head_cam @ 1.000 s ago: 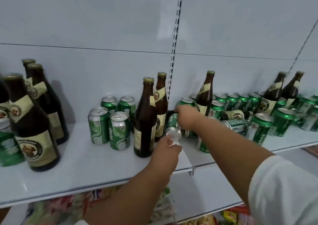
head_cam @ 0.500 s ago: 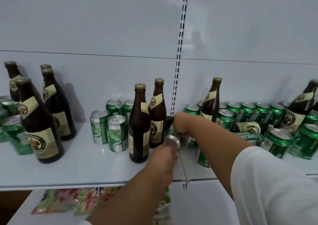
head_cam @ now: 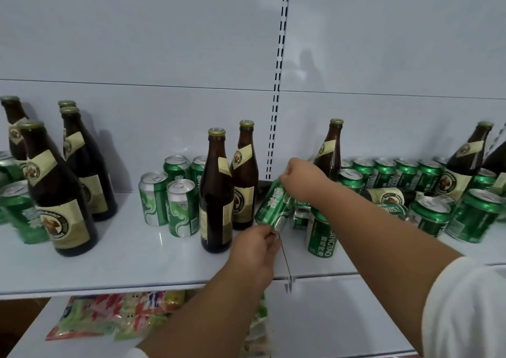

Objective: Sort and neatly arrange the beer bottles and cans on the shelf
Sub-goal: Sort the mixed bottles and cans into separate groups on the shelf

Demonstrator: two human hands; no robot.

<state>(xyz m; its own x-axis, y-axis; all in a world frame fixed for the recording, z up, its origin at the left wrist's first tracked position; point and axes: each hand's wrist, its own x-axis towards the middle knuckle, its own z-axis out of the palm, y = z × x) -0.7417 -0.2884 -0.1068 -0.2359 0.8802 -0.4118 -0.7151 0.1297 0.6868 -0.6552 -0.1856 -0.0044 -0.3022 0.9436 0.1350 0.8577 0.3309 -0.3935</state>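
Both hands — left hand (head_cam: pixel 256 244), right hand (head_cam: pixel 299 178) — around tilted can (head_cam: pixel 273 207)

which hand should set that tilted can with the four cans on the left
Left. The left hand grips the tilted can at its lower end, nearest the four cans; the right hand reaches across.

White shelf (head_cam: pixel 123 264), brown beer bottles (head_cam: pixel 216 190) upright, one bottle lying (head_cam: pixel 388 196), green cans (head_cam: pixel 182 207) clustered

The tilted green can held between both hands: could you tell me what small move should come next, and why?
Probably carry the tilted green can left and stand it beside the four upright cans, since the left hand and right hand hold it aslant, off the shelf.
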